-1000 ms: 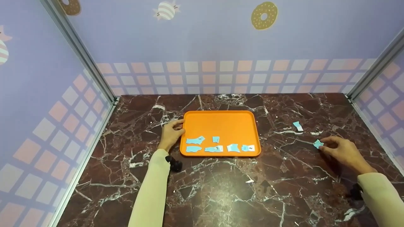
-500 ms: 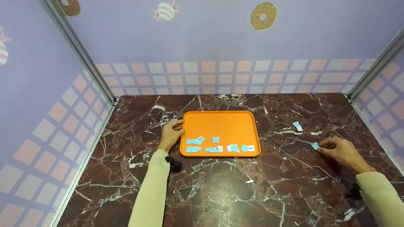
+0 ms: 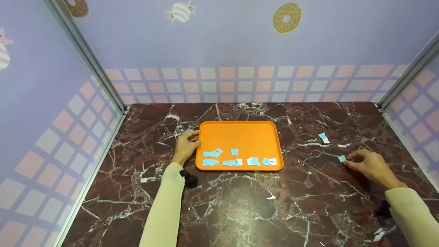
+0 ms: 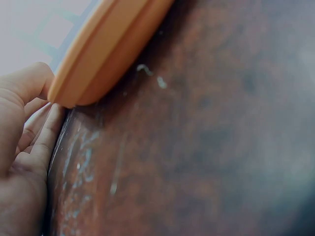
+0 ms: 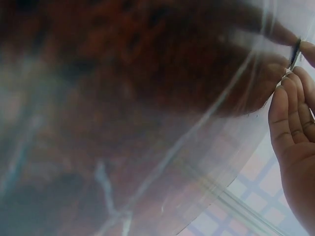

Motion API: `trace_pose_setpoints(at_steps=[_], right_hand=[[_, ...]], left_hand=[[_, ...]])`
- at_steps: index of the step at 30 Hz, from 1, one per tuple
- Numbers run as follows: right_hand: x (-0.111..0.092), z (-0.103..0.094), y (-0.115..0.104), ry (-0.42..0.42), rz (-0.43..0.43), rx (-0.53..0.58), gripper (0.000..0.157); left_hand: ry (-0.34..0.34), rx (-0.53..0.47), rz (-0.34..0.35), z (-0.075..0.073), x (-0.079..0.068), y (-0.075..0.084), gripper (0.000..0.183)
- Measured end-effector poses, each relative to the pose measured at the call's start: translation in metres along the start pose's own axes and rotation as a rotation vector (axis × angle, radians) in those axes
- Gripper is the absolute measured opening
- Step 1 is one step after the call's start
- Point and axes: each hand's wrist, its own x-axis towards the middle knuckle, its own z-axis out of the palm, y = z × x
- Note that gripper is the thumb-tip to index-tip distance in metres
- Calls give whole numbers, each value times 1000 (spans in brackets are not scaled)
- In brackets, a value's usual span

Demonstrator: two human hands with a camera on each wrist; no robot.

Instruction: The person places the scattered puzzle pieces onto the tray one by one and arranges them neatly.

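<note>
My left hand (image 3: 185, 146) holds the left rim of an orange tray (image 3: 240, 135); in the left wrist view, fingertips meet at the tray's edge (image 4: 106, 54). Along the tray's near part lie several torn light-blue and white paper pieces, one of them a small blue piece (image 3: 234, 151). Over on the right, my right hand (image 3: 370, 167) pinches a small torn blue piece of paper (image 3: 342, 158) between thumb and fingers, low at the tabletop. The right wrist view shows this piece only edge-on. Another blue-and-white paper piece (image 3: 323, 138) lies on the table beyond that hand.
The dark red marbled table (image 3: 240, 212) carries tiny white scraps, including a white bit (image 3: 271, 197) in front of the tray. Patterned lilac panels enclose the left, back and right sides, meeting at metal posts (image 3: 85, 51).
My right hand has shifted slightly left with the small blue paper piece, which has turned so less of it shows. The left hand and tray have stayed still.
</note>
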Motion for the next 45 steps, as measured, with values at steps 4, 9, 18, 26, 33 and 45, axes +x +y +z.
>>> trace_pose_setpoints(at_steps=[4,9,18,26,33,45], right_hand=[[2,2,-4,0,1,5,25],[3,5,-12,11,-20,12,25],[11,11,-33,56,-92,46,21],[26,21,-60,86,-194,113,18],[42,35,-88,92,-278,145,16],[71,62,-136,10,-362,198,19]], left_hand=[[-3,0,0,-1,-1,0,47],[-16,-15,-13,-2,-2,1,47],[-2,-13,1,0,-1,2,46],[-3,-29,1,-1,-1,0,46],[-15,-27,-10,-1,-1,0,46],[-9,-6,-12,0,0,1,47]])
